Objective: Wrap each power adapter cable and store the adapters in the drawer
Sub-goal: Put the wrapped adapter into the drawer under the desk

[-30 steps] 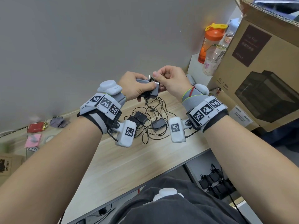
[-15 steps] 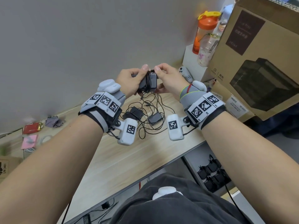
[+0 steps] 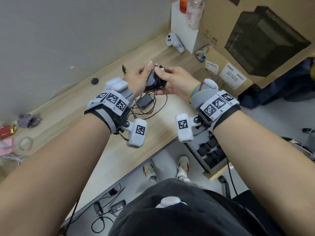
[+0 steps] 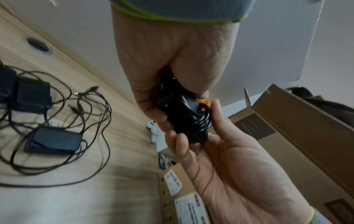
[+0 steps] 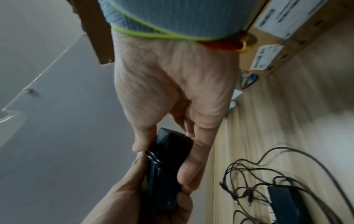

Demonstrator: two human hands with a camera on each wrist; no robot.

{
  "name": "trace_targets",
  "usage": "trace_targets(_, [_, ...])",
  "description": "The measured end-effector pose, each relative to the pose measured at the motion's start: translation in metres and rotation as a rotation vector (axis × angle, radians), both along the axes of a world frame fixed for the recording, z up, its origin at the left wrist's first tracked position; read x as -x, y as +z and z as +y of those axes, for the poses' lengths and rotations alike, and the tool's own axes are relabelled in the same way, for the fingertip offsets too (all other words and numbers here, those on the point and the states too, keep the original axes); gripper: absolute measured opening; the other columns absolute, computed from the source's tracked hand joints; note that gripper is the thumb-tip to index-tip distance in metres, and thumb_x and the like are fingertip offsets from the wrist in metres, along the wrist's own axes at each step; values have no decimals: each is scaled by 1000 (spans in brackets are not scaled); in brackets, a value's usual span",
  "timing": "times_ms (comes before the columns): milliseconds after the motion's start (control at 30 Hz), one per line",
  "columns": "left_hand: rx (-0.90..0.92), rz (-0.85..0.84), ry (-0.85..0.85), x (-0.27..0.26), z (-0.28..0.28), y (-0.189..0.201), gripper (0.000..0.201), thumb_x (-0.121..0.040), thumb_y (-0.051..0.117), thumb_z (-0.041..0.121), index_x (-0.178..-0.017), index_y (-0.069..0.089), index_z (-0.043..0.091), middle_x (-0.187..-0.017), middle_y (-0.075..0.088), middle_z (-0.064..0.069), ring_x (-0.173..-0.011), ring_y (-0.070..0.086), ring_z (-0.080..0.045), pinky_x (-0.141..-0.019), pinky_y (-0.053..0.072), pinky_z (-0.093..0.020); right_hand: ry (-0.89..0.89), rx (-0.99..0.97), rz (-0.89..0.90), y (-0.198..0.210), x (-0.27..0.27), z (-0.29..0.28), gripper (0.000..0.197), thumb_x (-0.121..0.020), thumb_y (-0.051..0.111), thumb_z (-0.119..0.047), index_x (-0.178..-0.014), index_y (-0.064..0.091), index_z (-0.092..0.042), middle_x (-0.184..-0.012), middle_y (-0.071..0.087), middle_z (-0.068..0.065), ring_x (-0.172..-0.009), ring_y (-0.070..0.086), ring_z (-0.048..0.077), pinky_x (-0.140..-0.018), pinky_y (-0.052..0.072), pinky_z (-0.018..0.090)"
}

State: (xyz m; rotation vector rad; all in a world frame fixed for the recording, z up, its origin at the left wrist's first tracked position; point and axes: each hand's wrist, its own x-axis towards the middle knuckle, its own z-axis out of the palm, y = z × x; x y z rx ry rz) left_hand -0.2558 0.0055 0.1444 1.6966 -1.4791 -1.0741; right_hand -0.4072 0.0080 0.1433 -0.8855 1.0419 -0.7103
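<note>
The left hand is gripping a black power adapter above the wooden desk, fingers curled around its body, and the right hand is holding the same adapter from the other side, thumb pressing on top and fingers cupping underneath. The left wrist view is showing the adapter's cable lying in tight black loops around the body, with the right thumb and fingertips closing on those loops. Down on the desk, just below the hands, more adapters are sitting in a loose tangle of black cables, none of them wrapped. At the lower right, beside the desk, an open drawer is showing several black adapters already lying inside. A white game controller is resting near the back of the desk, and a big cardboard box is standing at the right.
</note>
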Motion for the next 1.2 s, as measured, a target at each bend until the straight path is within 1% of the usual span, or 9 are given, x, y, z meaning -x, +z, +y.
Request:
trace_targets(133, [-41, 12, -61, 34, 8, -30, 32, -104, 44, 30, -88, 62, 9, -73, 58, -3, -56, 56, 3, -54, 43, -13, -75, -77, -28, -39, 34, 12, 36, -93, 66, -20, -121, 60, 1, -119, 65, 17, -100, 69, 28, -81, 59, 33])
trace_targets(233, [-161, 35, -122, 63, 17, -64, 28, -103, 47, 32, -94, 65, 13, -77, 61, -4, -69, 64, -18, -51, 55, -26, -85, -142, 76, -75, 67, 23, 35, -89, 71, -12, -119, 61, 3, -107, 66, 13, -95, 68, 26, -82, 58, 34])
trace_targets(433, [-386, -17, -236, 118, 41, -121, 25, -100, 52, 24, -116, 67, 13, -99, 65, -4, -83, 60, -21, -75, 57, -45, -102, -230, 308, -135, 134, 52, 13, -87, 70, -9, -99, 64, -9, -99, 63, 9, -86, 66, 19, -74, 60, 30])
trace_targets(600, [-516, -53, -380, 161, 64, -165, 22, -97, 53, 17, -112, 69, 15, -93, 67, -4, -91, 65, -27, -84, 52, -36, -119, -283, 451, -177, 191, 78, 10, -84, 69, -13, -93, 65, -16, -95, 65, 7, -90, 66, 22, -72, 60, 31])
trace_targets(700, [-583, -55, -432, 187, 76, -188, 36, -98, 54, 15, -132, 59, 7, -121, 66, -16, -115, 62, -33, -97, 50, -40, -135, -331, 494, -201, 220, 91, 17, -87, 66, -12, -103, 61, -14, -102, 62, 10, -94, 66, 26, -82, 60, 38])
trace_targets(800, [-604, -89, -517, 206, 84, -211, 39, -98, 54, 16, -137, 54, 9, -126, 64, -11, -103, 62, -20, -88, 50, -27, -140, -356, 549, -223, 240, 101, 19, -91, 62, -8, -106, 57, -17, -100, 61, 8, -84, 66, 23, -80, 61, 36])
trace_targets(933, [-697, -173, -600, 224, 96, -255, 36, -97, 54, 14, -133, 57, 14, -119, 63, -3, -96, 59, -16, -82, 48, -25, -99, -360, 730, -266, 264, 113, 22, -91, 60, -9, -110, 54, -17, -93, 60, 5, -65, 60, 15, -61, 59, 24])
trace_targets(1100, [-847, -197, -655, 233, 99, -306, 34, -98, 54, 8, -132, 57, 5, -132, 60, -14, -113, 60, -24, -91, 46, -24, -15, -315, 1102, -317, 293, 115, 54, -87, 57, -25, -137, 42, -15, -122, 60, 13, -108, 60, 31, -80, 43, 26])
trace_targets(1200, [-926, -259, -711, 240, 105, -335, 37, -101, 48, 8, -138, 51, 6, -143, 52, -13, -129, 51, -26, -104, 38, -26, -29, -320, 1194, -349, 307, 114, 56, -89, 56, -24, -140, 37, -11, -128, 57, 18, -117, 55, 37, -94, 45, 37])
